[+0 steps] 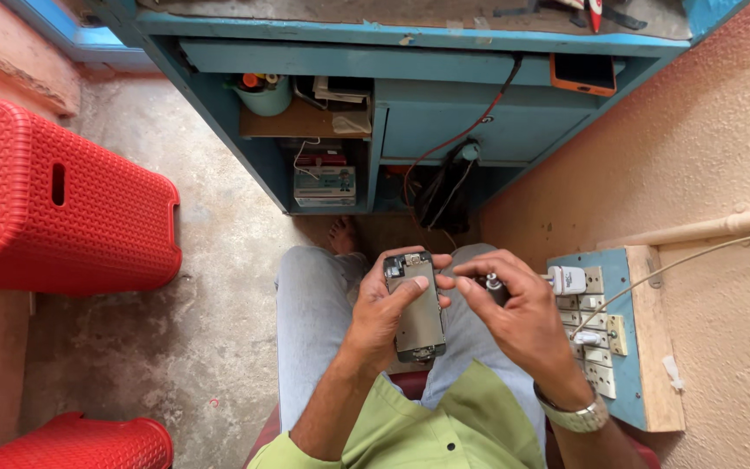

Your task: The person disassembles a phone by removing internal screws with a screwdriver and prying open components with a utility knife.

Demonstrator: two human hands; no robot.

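Observation:
My left hand (382,314) grips an opened phone (416,306) held upright over my lap, its bare metal back plate and inner parts facing me, my thumb lying across it. My right hand (514,314) sits just right of the phone, fingers curled around a small dark tool with a silver tip (493,285); its fingertips touch the phone's right edge. A metal watch (576,417) is on my right wrist.
A blue wooden desk (410,95) with shelves of boxes and a cup stands ahead, an orange phone (583,75) on its edge. A switchboard with plugs (596,334) hangs on the right wall. Red plastic stools (54,200) stand to the left.

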